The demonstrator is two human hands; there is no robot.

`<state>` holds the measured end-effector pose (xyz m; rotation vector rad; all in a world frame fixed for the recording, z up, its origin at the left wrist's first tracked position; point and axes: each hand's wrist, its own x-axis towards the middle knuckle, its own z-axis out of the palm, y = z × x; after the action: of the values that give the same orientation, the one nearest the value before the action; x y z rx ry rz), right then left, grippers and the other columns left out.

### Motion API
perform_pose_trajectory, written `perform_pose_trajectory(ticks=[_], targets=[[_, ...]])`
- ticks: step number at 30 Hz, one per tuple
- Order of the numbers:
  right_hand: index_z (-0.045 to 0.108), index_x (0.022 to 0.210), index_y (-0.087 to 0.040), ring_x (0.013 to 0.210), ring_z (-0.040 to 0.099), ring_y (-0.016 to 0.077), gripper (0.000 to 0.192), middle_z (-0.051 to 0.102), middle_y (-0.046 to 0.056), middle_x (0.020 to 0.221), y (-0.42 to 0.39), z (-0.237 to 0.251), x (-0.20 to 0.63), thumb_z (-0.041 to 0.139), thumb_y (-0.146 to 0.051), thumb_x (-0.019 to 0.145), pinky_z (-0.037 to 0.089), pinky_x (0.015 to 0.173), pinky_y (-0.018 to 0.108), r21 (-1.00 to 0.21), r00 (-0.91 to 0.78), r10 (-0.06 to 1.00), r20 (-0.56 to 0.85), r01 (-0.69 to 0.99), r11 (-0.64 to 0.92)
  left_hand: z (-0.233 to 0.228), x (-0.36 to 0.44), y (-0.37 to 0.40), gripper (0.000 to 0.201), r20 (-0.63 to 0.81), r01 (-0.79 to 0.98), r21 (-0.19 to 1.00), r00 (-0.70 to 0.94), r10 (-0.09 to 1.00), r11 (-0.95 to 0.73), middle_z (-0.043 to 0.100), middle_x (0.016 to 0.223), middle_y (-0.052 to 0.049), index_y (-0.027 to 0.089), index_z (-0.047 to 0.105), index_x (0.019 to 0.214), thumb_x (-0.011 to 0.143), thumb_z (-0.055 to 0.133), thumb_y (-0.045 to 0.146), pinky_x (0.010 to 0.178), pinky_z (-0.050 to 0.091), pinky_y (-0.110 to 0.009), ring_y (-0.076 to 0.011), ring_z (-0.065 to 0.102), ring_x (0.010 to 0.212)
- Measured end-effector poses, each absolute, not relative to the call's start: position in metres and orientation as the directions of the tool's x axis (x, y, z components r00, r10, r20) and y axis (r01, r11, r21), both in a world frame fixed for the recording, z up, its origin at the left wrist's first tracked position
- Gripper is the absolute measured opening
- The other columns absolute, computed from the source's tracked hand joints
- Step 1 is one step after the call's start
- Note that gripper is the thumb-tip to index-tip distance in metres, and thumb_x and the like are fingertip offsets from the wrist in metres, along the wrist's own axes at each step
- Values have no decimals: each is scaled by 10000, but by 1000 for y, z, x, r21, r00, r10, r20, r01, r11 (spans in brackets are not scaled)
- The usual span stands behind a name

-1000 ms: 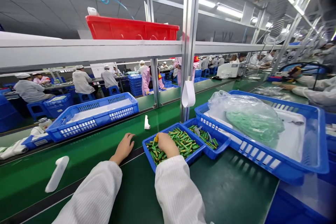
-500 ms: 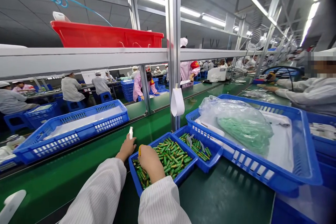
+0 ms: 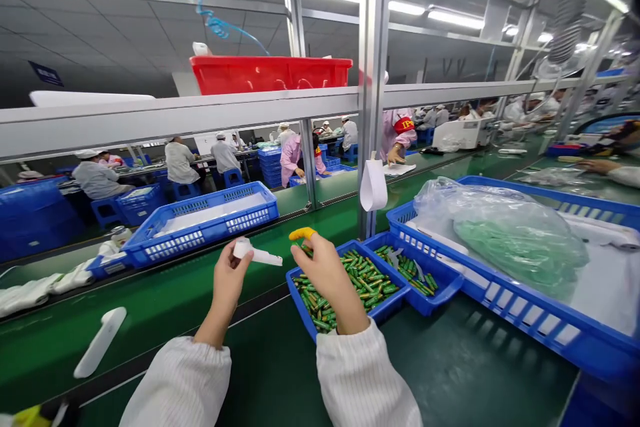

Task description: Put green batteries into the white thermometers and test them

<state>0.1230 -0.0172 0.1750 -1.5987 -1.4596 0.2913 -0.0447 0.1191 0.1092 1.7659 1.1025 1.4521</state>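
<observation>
My left hand pinches a white plastic part with a rounded head and a narrow flat arm, above the green conveyor belt. My right hand wears a yellow cover on one finger. Its thumb and that finger close on a green battery, mostly hidden by the fingers. Below it stands a blue bin heaped with green batteries. A smaller blue bin beside it holds fewer batteries and some pale strips.
A large blue tray with a plastic bag stands at right. Another blue tray sits beyond the belt. A white part lies on the belt at left. A metal post rises behind the bins. Co-workers sit farther back.
My right hand has lifted out of the battery bin, a green battery now in its fingers. My left hand has raised and turned the white part. The view has swung left.
</observation>
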Motion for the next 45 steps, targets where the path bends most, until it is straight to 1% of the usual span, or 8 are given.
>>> perform_pose_trajectory(ticks=[4, 8, 16, 20, 26, 32, 37, 45], targets=[[625, 915, -155, 636, 472, 127, 140, 503, -17, 702, -35, 184, 110, 565, -280, 898, 353, 594, 246, -814, 112, 826, 552, 287, 504, 148, -79, 51, 545, 563, -95, 811, -141, 815, -577, 603, 1233, -95, 194, 529, 1268, 819, 646, 480, 907, 481, -259, -205, 592, 1111], [636, 989, -164, 734, 540, 120, 205, 570, 3, 793, -57, 190, 89, 569, -350, 938, 430, 699, 235, -810, -206, 794, 572, 16, 587, 173, -101, -3, 427, 478, -488, 684, -261, 839, -542, 617, 939, -47, 218, 571, 1258, 902, 574, 452, 695, 500, -185, -131, 591, 829], [676, 989, -205, 788, 552, 104, 172, 653, 1, 934, -92, 196, 30, 517, -268, 997, 414, 738, 209, -656, -595, 626, 505, 207, 726, 194, -122, -39, 313, 369, -864, 440, -75, 926, -245, 492, 775, -14, 178, 563, 1107, 1006, 302, 317, 517, 465, -161, -71, 471, 561], [620, 993, -203, 739, 524, 105, 120, 605, -12, 856, -93, 188, 7, 576, -310, 962, 417, 690, 213, -703, -533, 734, 420, 321, 635, 194, -127, -42, 252, 409, -866, 433, -59, 911, -251, 490, 783, -10, 190, 563, 1045, 985, 357, 322, 463, 440, -138, -61, 445, 522], [554, 1100, -194, 828, 538, 163, 374, 581, 45, 936, -89, 177, -4, 614, -502, 896, 475, 742, 278, -720, -384, 821, 422, 409, 561, 195, -137, -47, 228, 491, -879, 356, -113, 864, -317, 482, 775, -8, 186, 585, 961, 958, 447, 367, 434, 441, -115, -57, 430, 516], [523, 1042, -191, 865, 550, 133, 438, 552, 25, 977, -86, 176, -11, 747, -464, 782, 491, 736, 230, -949, -451, 854, 259, 44, 311, 199, -139, -56, 293, 563, -912, 309, -54, 825, -271, 468, 755, -2, 186, 592, 939, 987, 381, 384, 419, 441, -88, -45, 388, 485], [521, 1030, -193, 856, 546, 121, 206, 567, 18, 950, -84, 173, -12, 594, -349, 917, 465, 703, 209, -874, -443, 800, 405, 70, 481, 199, -138, -53, 316, 536, -909, 302, -87, 839, -287, 456, 749, -2, 195, 589, 972, 999, 329, 372, 425, 450, -103, -53, 405, 494], [548, 1100, -232, 821, 533, 122, 254, 609, 20, 960, -82, 167, 8, 345, -378, 1052, 431, 734, 269, -746, -269, 825, 497, 353, 565, 200, -142, -40, 326, 469, -944, 263, -55, 882, -199, 457, 761, -14, 164, 538, 952, 1007, 266, 335, 407, 406, -94, -50, 403, 504]])
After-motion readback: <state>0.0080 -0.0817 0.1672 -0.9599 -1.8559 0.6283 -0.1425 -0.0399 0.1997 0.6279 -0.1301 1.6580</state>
